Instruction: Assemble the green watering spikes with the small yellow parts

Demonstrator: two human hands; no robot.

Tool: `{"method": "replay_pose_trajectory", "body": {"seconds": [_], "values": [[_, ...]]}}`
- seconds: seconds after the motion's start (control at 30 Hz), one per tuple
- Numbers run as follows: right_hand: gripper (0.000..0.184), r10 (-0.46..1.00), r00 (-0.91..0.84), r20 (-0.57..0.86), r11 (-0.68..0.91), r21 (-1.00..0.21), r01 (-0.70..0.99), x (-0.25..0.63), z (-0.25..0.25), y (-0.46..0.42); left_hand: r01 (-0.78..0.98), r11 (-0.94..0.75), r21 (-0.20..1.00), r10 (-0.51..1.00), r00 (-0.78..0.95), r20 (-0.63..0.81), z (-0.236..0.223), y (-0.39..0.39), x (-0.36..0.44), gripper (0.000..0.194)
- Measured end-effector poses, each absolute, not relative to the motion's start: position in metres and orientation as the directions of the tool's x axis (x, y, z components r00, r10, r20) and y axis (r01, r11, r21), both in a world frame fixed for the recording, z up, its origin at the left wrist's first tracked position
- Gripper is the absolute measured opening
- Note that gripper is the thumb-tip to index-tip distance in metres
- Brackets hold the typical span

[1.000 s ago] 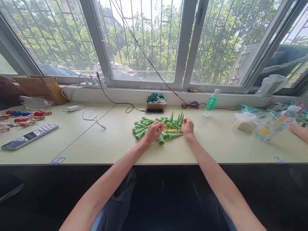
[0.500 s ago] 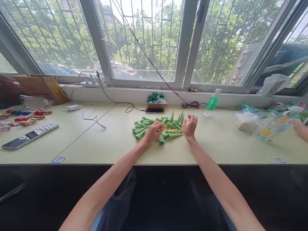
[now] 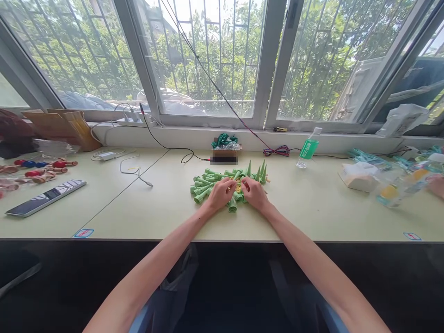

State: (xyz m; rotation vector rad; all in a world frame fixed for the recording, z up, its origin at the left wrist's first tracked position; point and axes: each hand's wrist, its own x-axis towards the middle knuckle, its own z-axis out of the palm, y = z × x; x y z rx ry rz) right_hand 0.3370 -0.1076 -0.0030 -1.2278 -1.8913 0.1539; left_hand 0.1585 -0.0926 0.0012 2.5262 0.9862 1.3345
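Observation:
A pile of hollow green cones (image 3: 201,190) lies on the table, most on their sides, with a few standing point up at its right. Small yellow pieces (image 3: 238,188) show among them. Over the middle of the pile, my left hand (image 3: 221,193) is closed in a pinch. Part of a green cone shows right beyond its fingertips, but I cannot tell whether it is held. My right hand (image 3: 255,193) faces it from the right, thumb and fingers also pinched, close to the left fingertips. Whatever is in the right fingers is too small or hidden.
Behind the pile stands a small box (image 3: 226,153) with green and silver wrapping. A bottle with a green label (image 3: 308,149) is at the back right, near a tissue pack (image 3: 360,175). At left lie a phone (image 3: 46,198) and cables (image 3: 137,173). Another person's hand (image 3: 436,186) is at far right.
My right hand has moved left from beside the upright cones to my left fingertips, its fingers closing into a pinch. The left hand has stayed nearly still.

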Motion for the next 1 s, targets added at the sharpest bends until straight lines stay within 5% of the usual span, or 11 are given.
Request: {"method": "replay_pose_trajectory", "body": {"seconds": [0.4, 0.53, 0.67, 0.8, 1.0], "values": [[0.022, 0.811, -0.103, 0.576, 0.478, -0.549, 0.685, 0.331, 0.002, -0.118, 0.483, -0.78, 0.397, 0.597, 0.39, 0.701, 0.001, -0.098, 0.16, 0.019], [0.025, 0.728, 0.125, 0.674, 0.44, -0.599, 0.669, 0.351, 0.037, -0.12, 0.514, -0.741, 0.432, 0.629, 0.306, 0.714, -0.002, -0.106, 0.159, 0.02], [0.015, 0.734, 0.314, 0.602, 0.271, -0.684, 0.677, 0.404, 0.08, -0.052, 0.53, -0.691, 0.491, 0.68, 0.248, 0.69, -0.004, -0.113, 0.156, 0.018], [0.01, 0.981, 0.081, 0.174, 0.076, -0.74, 0.668, 0.429, 0.085, 0.064, 0.536, -0.647, 0.542, 0.724, 0.208, 0.658, 0.0, -0.122, 0.154, 0.018], [0.014, 0.98, -0.147, 0.137, 0.199, -0.738, 0.645, 0.385, 0.045, 0.178, 0.586, -0.576, 0.57, 0.778, 0.178, 0.602, 0.008, -0.136, 0.151, 0.017]]}}
